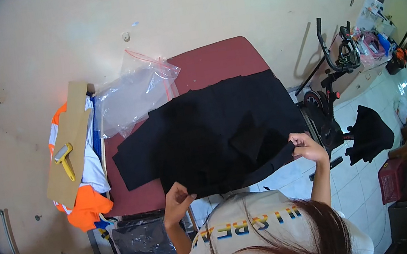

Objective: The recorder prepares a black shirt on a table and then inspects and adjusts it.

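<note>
A black garment [197, 135] lies spread over a maroon padded surface [213, 61], with a short flap sticking out to the left. My right hand [309, 148] pinches its near edge at the right corner, and that edge is partly folded over. At the near left corner, my left hand [177, 204] holds the same edge between thumb and fingers. Details of the dark cloth are hard to make out in the shadow. Beyond the garment's left part rests a clear zip plastic bag [132, 94] with a red closure strip.
Left of the garment, a brown cardboard sheet [74, 125] bearing a yellow-handled brush [68, 167] lies on orange and white clothes [89, 207]. An exercise bike [330, 97] stands at the right on white floor tiles [352, 184]. A dark plastic-wrapped item [146, 244] is near left.
</note>
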Available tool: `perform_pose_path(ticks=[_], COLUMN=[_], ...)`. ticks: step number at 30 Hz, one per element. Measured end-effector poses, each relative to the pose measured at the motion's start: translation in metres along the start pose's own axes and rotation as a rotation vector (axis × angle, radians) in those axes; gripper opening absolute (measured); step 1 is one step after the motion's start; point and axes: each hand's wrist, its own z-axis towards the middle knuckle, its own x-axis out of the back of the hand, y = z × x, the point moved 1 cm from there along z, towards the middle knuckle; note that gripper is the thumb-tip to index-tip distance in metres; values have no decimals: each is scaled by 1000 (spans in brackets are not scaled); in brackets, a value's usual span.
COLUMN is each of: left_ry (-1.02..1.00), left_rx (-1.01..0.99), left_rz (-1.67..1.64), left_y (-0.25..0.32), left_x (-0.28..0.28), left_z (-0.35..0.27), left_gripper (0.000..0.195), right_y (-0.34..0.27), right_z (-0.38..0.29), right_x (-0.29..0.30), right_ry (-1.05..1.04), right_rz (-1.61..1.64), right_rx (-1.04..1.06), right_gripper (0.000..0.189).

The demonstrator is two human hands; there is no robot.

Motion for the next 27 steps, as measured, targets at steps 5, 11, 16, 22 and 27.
perform_pose_path(ticks=[5,11,16,22,27], left_ry=[-21,-123,-412,-437,240], left_rx=[-61,-183,-251,-214,-30], left_rz=[-98,-105,-448,-115,562], left_y=[22,39,41,15,-74], left_x=[-42,-67,-91,-92,-109], left_z=[-4,-57,-92,-77,42], left_gripper=[28,37,43,49,44], right_y=[-3,-10,-33,-8,73], right_z=[-34,-77,-99,-49,45], right_x=[6,6,4,-21,-94], right_ry=[27,12,-157,40,149], right_rz=[-51,-52,-56,-134,-495], right_rx=[31,81,95,218,266], right_gripper=[19,18,16,4,13])
